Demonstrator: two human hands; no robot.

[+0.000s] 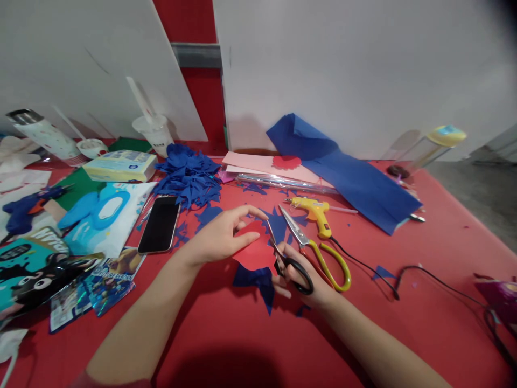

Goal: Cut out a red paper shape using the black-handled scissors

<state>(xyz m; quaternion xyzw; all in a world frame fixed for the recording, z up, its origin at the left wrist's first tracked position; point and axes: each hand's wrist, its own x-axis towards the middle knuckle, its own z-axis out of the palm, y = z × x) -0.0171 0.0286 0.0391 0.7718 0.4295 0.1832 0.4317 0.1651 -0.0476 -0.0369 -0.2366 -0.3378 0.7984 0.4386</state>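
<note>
My left hand (pixel 226 233) holds a red paper piece (pixel 253 250) with a wavy edge between thumb and fingers. In my right hand (pixel 297 267) are small black-handled scissors (pixel 299 276), their blades pointing up and left at the red paper's right edge. A dark blue piece (pixel 258 280) lies just below the red paper, near my right fingertips. Right beside my right hand rest large scissors (pixel 341 269) with yellow handles, on the red table (pixel 242 345). Blue scraps (pixel 278 223) lie behind the blades.
A yellow glue gun (pixel 317 211) with a black cord, long blue paper (pixel 347 172) and pink sheets (pixel 258 164) lie behind. To the left are a blue petal pile (pixel 188 175), a phone (pixel 160 223), a tissue pack (pixel 121 165) and a cup (pixel 155 132).
</note>
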